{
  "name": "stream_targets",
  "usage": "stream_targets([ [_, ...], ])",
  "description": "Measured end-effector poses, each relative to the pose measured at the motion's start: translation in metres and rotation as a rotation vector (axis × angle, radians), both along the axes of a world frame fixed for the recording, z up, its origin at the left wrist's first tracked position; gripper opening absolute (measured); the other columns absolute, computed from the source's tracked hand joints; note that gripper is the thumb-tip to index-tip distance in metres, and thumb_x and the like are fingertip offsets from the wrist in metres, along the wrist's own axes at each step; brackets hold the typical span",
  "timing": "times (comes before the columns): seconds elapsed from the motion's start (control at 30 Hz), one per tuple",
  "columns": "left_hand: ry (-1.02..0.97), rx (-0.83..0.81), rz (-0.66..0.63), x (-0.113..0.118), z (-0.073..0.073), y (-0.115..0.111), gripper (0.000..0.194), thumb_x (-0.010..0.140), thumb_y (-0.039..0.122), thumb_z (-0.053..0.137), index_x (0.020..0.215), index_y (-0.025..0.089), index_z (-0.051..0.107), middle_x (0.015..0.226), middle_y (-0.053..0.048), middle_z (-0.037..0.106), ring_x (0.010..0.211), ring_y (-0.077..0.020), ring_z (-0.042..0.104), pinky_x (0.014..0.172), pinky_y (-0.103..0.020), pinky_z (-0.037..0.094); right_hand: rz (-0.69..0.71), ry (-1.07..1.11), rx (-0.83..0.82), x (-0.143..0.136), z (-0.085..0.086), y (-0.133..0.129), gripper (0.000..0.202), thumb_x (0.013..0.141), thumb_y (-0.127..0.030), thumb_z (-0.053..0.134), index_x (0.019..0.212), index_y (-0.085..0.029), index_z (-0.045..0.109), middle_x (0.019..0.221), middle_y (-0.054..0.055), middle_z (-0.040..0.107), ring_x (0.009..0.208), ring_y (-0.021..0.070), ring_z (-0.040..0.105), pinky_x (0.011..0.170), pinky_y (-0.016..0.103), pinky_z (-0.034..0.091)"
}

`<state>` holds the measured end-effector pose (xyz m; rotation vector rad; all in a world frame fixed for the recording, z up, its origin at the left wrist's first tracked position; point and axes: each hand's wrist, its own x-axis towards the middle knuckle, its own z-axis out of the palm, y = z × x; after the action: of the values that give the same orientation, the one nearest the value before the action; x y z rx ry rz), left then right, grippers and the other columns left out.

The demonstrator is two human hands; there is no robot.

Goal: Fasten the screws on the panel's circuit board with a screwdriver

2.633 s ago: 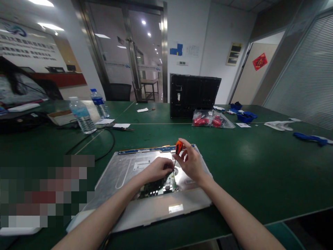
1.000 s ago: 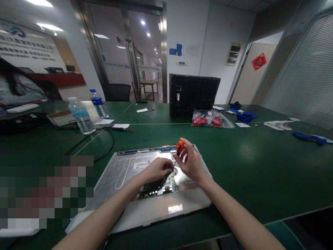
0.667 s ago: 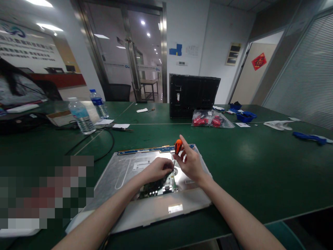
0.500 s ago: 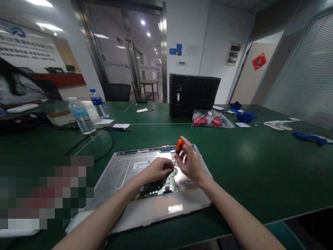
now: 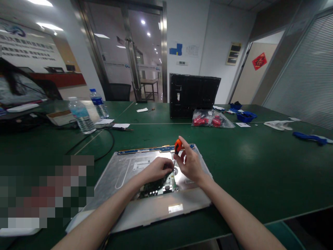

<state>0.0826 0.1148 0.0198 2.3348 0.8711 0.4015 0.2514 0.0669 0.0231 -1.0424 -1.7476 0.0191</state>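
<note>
Right hand [image 5: 191,163] – grip around screwdriver [image 5: 178,146] | tip unclear beside left hand [image 5: 160,169] | left grip – can't tell | circuit board [image 5: 169,183] part-covered

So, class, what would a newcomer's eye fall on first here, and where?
Probably the orange-and-black screwdriver in the right hand, its thin shaft pointing down beside the left hand over the flat silver metal panel. Behind that, a black rectangular casing stands upright on the green table, with a clear plastic bag of red pieces before its lower right corner.
</note>
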Motion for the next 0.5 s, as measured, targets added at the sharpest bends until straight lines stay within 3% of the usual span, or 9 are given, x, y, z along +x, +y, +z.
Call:
stream_targets([
  [0.17, 0.002, 0.004, -0.001, -0.0005, 0.0003, -0.0004, 0.014, 0.072, 0.011, 0.051, 0.072, 0.014, 0.065, 0.065, 0.001, 0.062, 0.061, -0.0131, 0.053, 0.059, -0.021, 0.039, -0.010, 0.027, -0.056, 0.0001, -0.0007, -0.0004, 0.071, 0.082, -0.013, 0.053, 0.145, -0.023, 0.022, 0.079, 0.000, 0.061, 0.050, 0.0113, 0.052, 0.048, 0.022, 0.041],
  [0.37, -0.001, 0.013, 0.010, -0.0003, 0.0026, -0.0020, 0.014, 0.072, 0.012, 0.051, 0.072, 0.014, 0.065, 0.064, 0.000, 0.062, 0.060, -0.0130, 0.053, 0.059, -0.021, 0.039, -0.017, 0.025, -0.008, 0.0017, -0.0005, 0.0009, 0.067, 0.083, -0.022, 0.063, 0.140, -0.026, 0.030, 0.088, 0.001, 0.062, 0.051, 0.0094, 0.052, 0.048, 0.021, 0.040],
  [0.5, -0.001, 0.019, 0.015, -0.0005, 0.0022, -0.0021, 0.014, 0.072, 0.012, 0.051, 0.072, 0.014, 0.065, 0.064, 0.000, 0.062, 0.059, -0.0127, 0.052, 0.059, -0.021, 0.039, 0.004, 0.035, -0.006, 0.0019, -0.0001, 0.0015, 0.066, 0.082, -0.020, 0.065, 0.140, -0.027, 0.034, 0.090, 0.000, 0.063, 0.053, 0.0089, 0.053, 0.049, 0.021, 0.042],
])
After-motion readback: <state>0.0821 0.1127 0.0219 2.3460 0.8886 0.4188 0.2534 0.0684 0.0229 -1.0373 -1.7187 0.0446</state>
